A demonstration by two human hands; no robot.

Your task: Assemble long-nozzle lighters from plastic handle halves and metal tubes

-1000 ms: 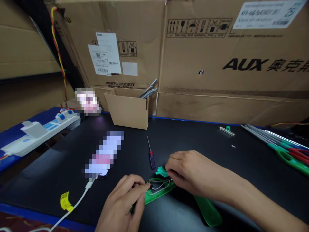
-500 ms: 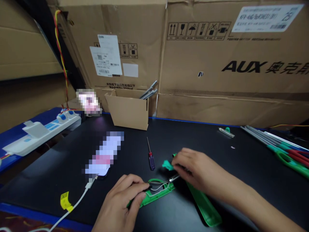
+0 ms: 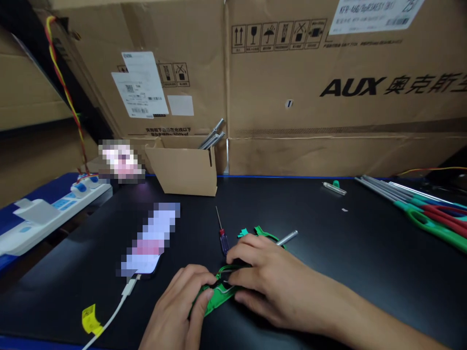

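Note:
My left hand (image 3: 182, 304) holds the near end of a green plastic handle shell (image 3: 217, 302) between thumb and fingers, low over the black table. Inside the shell are a dark part and a thin white wire, partly covered. My right hand (image 3: 262, 282) is closed over the shell's far end, fingertips pressed to it and its inner parts. Behind the right hand a second green piece (image 3: 268, 234) and a metal rod (image 3: 289, 237) stick out, the rest hidden. A screwdriver (image 3: 224, 239) with a purple handle lies just behind the shell, beside a small teal piece (image 3: 242, 233).
A phone (image 3: 153, 243) on a white cable (image 3: 118, 311) lies left. Behind stands a cardboard box (image 3: 184, 170) with metal rods in it. Long metal tools with green and red handles (image 3: 434, 223) lie right, near a small clear tube (image 3: 334, 188). A power strip (image 3: 44, 216) is far left.
My right hand has moved left and nearer, off the metal rod and teal piece, and onto the shell. My left hand keeps its hold. The camera view has shifted slightly.

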